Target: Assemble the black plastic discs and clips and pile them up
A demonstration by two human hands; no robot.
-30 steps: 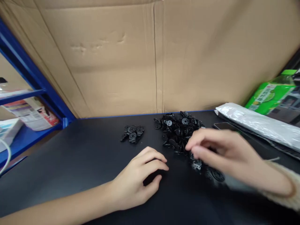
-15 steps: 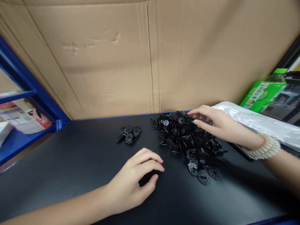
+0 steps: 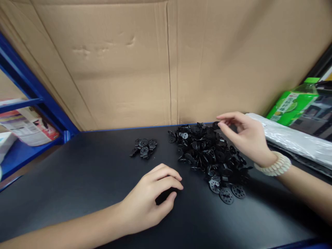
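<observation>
A large heap of small black plastic discs [image 3: 207, 154] lies on the black table [image 3: 77, 180], right of the middle. A small cluster of the same black parts [image 3: 144, 147] sits apart to its left. My right hand [image 3: 246, 136], with a white bead bracelet on the wrist, hovers over the heap's far edge. Its thumb and forefinger pinch a black disc [image 3: 215, 125]. My left hand [image 3: 149, 200] rests on the table in front of the small cluster, fingers loosely curled, thumb apart, nothing seen in it.
A cardboard wall [image 3: 166, 69] closes off the back of the table. A blue shelf frame [image 3: 33, 93] with printed packets stands at the left. At the right lie a clear plastic bag [image 3: 293, 140] and a green-labelled bottle [image 3: 295, 103].
My right hand swept from the heap's near side to its far edge, then lifted slightly with a disc pinched in its fingertips. The left hand has stayed in place.
</observation>
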